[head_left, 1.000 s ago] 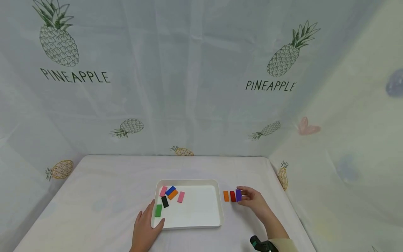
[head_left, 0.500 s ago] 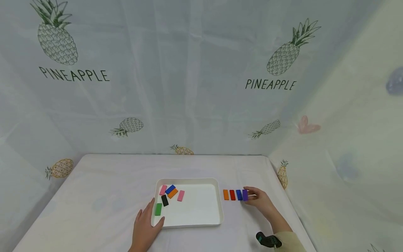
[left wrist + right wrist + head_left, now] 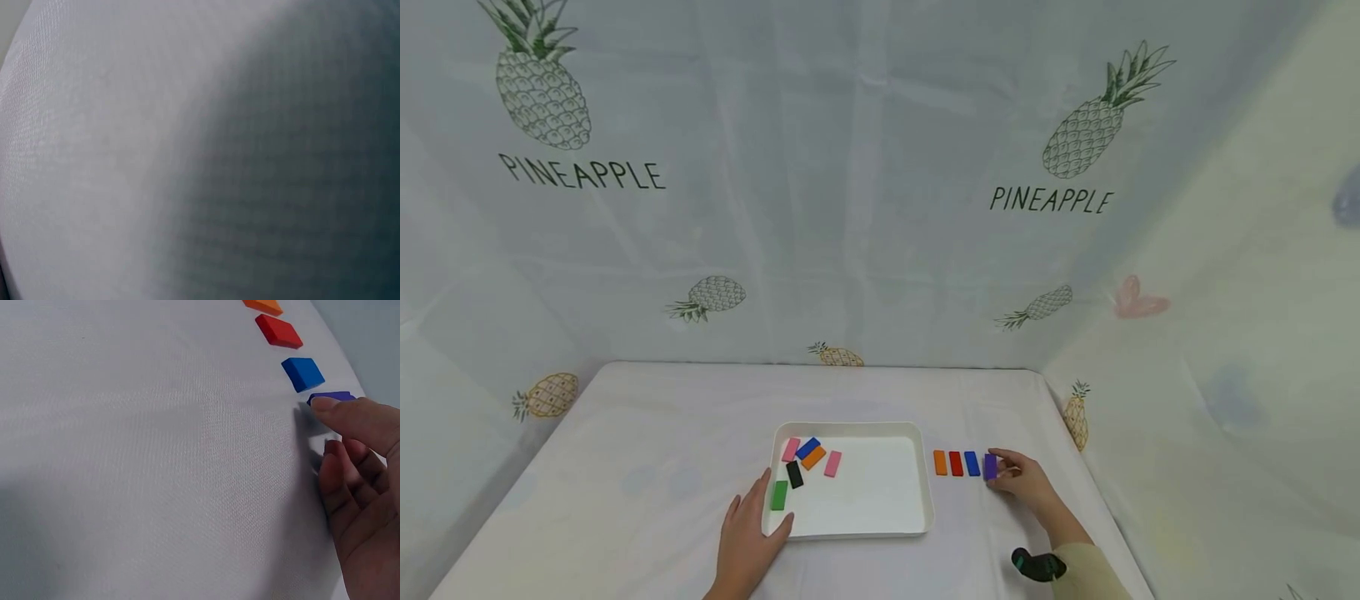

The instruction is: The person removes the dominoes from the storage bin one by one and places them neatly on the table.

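Observation:
At the right end of a row of small rectangular blocks, my right hand (image 3: 1024, 482) pinches a purple block (image 3: 990, 467) between thumb and fingers. To its left lie a blue block (image 3: 972, 463), a red block (image 3: 956, 463) and an orange block (image 3: 940, 462), spaced slightly apart on the white cloth. In the right wrist view the thumb covers part of the purple block (image 3: 334, 395), close over the cloth. My left hand (image 3: 748, 533) rests at the left side of a white tray (image 3: 928, 483), fingers stretched along its rim and thumb at the front corner.
Inside the tray, toward its left, lie a green block (image 3: 779, 496), a black block (image 3: 794, 474), two pink ones, a blue one and an orange one. A pineapple-print curtain (image 3: 865, 208) stands behind the table. The left wrist view holds only blurred cloth and shadow.
My right hand has moved right with the purple block, and the blue block, hidden a second ago, now shows beside the red one. My left hand stays at the tray.

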`<action>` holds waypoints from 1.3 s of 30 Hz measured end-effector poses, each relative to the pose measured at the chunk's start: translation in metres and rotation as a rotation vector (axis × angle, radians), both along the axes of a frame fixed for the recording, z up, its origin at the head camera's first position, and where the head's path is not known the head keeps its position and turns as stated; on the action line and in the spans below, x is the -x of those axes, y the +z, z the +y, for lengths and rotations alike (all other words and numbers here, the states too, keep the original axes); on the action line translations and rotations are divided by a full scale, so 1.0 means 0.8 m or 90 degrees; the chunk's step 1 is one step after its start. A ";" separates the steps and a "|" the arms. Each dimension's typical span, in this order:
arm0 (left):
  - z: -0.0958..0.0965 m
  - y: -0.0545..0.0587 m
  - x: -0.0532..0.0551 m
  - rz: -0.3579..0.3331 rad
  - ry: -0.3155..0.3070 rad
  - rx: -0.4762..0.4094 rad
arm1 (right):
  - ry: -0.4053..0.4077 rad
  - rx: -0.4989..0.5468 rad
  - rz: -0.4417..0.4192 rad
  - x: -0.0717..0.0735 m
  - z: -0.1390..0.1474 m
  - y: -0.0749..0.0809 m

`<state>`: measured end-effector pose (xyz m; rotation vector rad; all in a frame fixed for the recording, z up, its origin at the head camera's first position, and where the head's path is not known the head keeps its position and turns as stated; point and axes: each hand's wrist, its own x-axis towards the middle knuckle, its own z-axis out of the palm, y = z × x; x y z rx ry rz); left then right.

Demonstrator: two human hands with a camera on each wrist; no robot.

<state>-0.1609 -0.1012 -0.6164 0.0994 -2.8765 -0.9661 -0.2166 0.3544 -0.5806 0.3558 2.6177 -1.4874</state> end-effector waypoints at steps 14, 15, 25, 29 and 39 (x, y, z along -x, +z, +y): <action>0.000 -0.003 0.002 0.004 0.010 0.004 | 0.033 0.011 -0.021 0.011 0.008 -0.010; -0.001 -0.003 0.002 0.007 0.011 0.004 | 0.030 0.009 -0.020 0.012 0.008 -0.011; -0.001 -0.002 0.003 -0.002 0.005 0.002 | 0.004 -0.024 -0.001 0.012 0.003 -0.016; 0.000 0.000 0.003 -0.001 0.005 0.002 | 0.004 -0.021 0.002 0.011 0.004 -0.018; -0.001 -0.003 0.002 -0.006 0.009 0.001 | 0.000 -0.012 -0.002 0.015 0.003 -0.021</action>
